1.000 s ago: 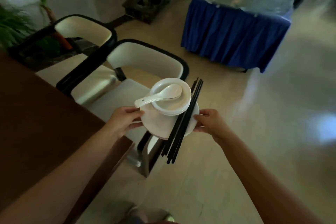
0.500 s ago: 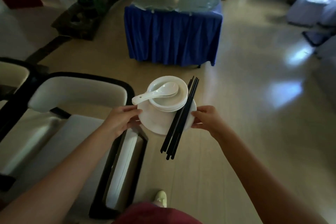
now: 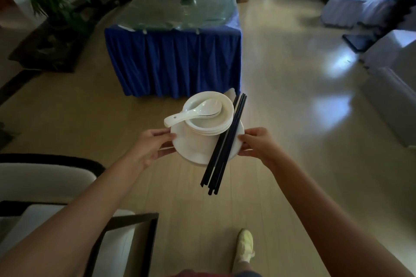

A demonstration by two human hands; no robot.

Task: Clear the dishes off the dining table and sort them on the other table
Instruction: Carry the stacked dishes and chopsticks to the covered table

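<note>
banquet hall – skirted table (image 3: 177, 60), covered chairs (image 3: 351, 0)

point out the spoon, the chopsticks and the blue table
spoon (image 3: 203, 108), head view, on its scoop
chopsticks (image 3: 225, 144), head view, mid-length over the plate
blue table (image 3: 175, 60), head view, on its front skirt

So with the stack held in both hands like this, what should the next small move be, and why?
Probably keep walking straight to the blue-skirted table, holding the plate level. The left hand and right hand grip opposite rims, the table is across open floor, and the chopsticks lie loose, overhanging the near rim.
</note>
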